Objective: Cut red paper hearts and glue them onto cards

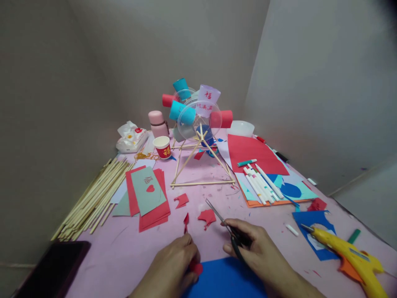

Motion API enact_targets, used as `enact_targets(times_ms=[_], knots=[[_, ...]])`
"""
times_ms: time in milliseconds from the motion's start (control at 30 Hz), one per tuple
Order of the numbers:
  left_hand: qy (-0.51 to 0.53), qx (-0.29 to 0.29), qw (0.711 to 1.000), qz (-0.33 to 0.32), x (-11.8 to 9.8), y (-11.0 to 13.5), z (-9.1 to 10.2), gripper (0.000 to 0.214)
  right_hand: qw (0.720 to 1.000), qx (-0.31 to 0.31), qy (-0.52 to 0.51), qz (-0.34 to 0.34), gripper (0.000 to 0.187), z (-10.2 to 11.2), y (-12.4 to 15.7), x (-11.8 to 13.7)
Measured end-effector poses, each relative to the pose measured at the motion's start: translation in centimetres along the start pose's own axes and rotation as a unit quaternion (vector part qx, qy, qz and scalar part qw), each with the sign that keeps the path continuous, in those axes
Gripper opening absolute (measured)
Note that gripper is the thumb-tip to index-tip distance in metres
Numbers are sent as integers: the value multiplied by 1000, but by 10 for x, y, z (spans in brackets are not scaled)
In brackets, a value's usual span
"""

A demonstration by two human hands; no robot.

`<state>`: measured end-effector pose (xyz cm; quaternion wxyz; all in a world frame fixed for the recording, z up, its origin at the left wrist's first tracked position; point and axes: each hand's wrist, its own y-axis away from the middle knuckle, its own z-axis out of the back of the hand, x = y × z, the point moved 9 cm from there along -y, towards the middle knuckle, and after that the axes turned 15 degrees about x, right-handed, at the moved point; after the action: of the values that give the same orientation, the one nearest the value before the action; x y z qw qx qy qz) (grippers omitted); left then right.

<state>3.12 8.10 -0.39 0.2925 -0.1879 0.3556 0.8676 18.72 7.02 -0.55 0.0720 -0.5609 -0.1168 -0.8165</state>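
Note:
My right hand (262, 250) grips black-handled scissors (237, 245), their blades pointing up and left and lying close together. Closed on a small piece of red paper (196, 268), my left hand (172, 265) rests low in the middle; a curled red strip (186, 221) shows just past its fingertips. Part of the red paper is hidden by the fingers. Beneath both hands lies a sheet of blue paper (228, 279). Between the hands, a bit farther off, is a jagged red scrap (206, 217), with another red scrap (181, 200) behind it.
A stick-framed wheel (201, 136) carrying coloured paper cups stands at the back centre. Bamboo sticks (89, 203), a grey-green card (148, 190) and a phone (54, 269) lie left. White markers (259, 188) lie on coloured paper at right, near a yellow glue gun (344, 248).

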Motion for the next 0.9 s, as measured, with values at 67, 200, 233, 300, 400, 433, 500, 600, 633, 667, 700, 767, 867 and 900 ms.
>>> enact_targets(times_ms=[67, 200, 233, 300, 400, 433, 500, 600, 633, 667, 700, 767, 867, 900], knots=[[1, -4, 1000, -6, 1, -1, 0, 16, 1000, 3, -2, -2, 38, -1, 0, 0], [7, -20, 1000, -21, 6, -3, 0, 14, 1000, 12, -7, 1, 39, -4, 0, 1], [14, -28, 999, -25, 7, -4, 1, 15, 1000, 15, -7, 1, 38, -4, 0, 2], [34, -44, 998, -30, 9, -4, 4, 17, 1000, 18, -10, 1, 38, -5, 0, 3], [57, -55, 997, -27, 10, -3, 8, 17, 1000, 21, -18, 5, 38, -6, 0, 4], [72, -59, 995, -27, 10, -2, 10, 16, 999, 22, -23, 7, 38, -7, 0, 4], [157, -79, 984, -40, 11, -1, 15, 13, 999, 22, -47, 6, 37, -10, 0, 2], [384, -113, 913, -78, 18, -3, 16, 14, 989, 36, -143, -2, 37, -21, -2, -3], [445, -116, 884, -88, 20, -5, 13, 17, 981, 45, -186, -5, 38, -25, -2, -5], [492, -117, 858, -94, 20, -8, 10, 21, 972, 54, -228, -7, 41, -30, -3, -6], [525, -119, 837, -98, 19, -10, 6, 25, 962, 61, -264, -6, 44, -34, -3, -7], [559, -134, 812, -101, 16, -12, 1, 28, 949, 67, -307, 2, 48, -38, -3, -5], [565, -176, 800, -99, 11, -9, -3, 26, 947, 58, -316, 17, 45, -35, -2, -1], [561, -184, 801, -96, 9, -7, -4, 24, 948, 50, -315, 16, 43, -33, -1, 1]])
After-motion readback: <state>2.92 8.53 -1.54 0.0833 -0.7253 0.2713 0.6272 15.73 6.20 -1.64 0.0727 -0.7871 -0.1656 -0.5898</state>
